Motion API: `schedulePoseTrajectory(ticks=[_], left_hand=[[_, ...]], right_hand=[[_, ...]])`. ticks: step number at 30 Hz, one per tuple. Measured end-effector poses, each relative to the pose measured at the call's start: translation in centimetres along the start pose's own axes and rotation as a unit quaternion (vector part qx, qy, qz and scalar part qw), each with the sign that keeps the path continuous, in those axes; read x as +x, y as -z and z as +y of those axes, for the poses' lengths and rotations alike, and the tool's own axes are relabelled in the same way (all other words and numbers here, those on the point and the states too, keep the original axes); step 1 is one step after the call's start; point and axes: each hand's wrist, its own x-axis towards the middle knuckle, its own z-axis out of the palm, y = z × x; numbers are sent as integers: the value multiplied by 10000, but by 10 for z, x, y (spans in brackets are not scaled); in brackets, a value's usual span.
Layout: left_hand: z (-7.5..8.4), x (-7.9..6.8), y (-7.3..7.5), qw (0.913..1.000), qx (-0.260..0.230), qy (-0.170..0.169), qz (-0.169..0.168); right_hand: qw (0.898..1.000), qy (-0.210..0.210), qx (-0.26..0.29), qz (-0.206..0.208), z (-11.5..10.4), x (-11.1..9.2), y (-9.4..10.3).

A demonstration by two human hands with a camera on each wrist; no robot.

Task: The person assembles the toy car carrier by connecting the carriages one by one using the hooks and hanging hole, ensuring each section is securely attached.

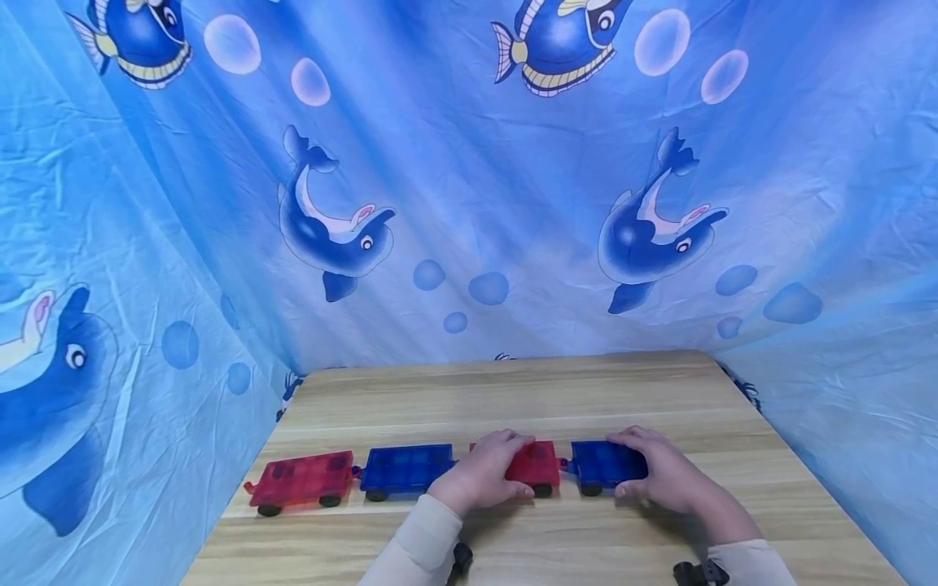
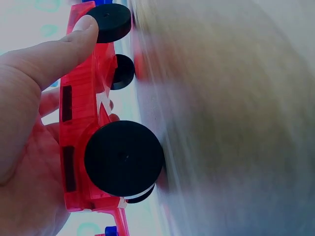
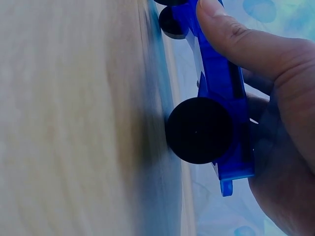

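Note:
A row of flat, see-through toy train cars on black wheels stands on the wooden table. My left hand [image 1: 487,476] grips a red car [image 1: 538,464] from above, thumb on the near side and fingers on the far side. At the right end, my right hand [image 1: 663,472] holds a blue car [image 1: 601,464] the same way. Between these two, a small hitch [image 1: 564,464] sits at the gap; whether it is hooked I cannot tell. In the left wrist view, the left thumb [image 2: 81,34] presses the red car's side by a wheel. Both cars' wheels appear at the tabletop.
Left of my hands stand another blue car [image 1: 406,470] and another red car [image 1: 304,480], in line with the held ones. A tablecloth-like blue curtain [image 1: 469,203] printed with dolphins surrounds the wooden table [image 1: 513,399] at the back and sides.

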Motion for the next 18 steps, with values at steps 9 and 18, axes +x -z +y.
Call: schedulePoseTrajectory(ticks=[9, 18], left_hand=[[-1, 0, 0, 10000, -1, 30, 2], [1, 2, -2, 9997, 240, 22, 28]], right_hand=[[9999, -109, 70, -39, 0, 0, 1], [10000, -44, 69, 8, 1, -1, 1]])
